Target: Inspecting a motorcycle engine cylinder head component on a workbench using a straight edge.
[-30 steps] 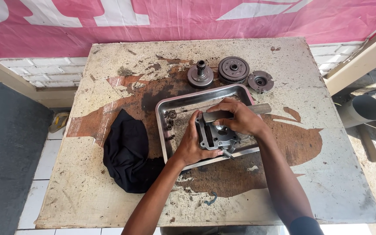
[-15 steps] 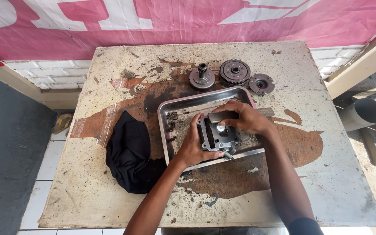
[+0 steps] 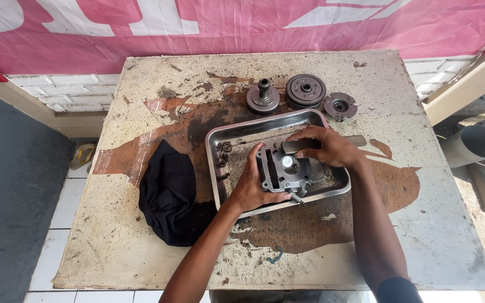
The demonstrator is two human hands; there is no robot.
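Down in the metal tray (image 3: 220, 140), the left hand (image 3: 252, 188) grips the gray engine part (image 3: 283, 173) from its left side, while the right hand (image 3: 326, 147) holds a flat tool (image 3: 301, 146) just above it, lying sideways.

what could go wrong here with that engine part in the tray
1. The left hand alone steadies the grey metal engine part while the right hand works a dark tool over it; a slip might pinch fingers.
2. Small loose parts lie in the steel tray beside the work and could be knocked about.
3. The tabletop looks oil-stained, so the tray may slide.
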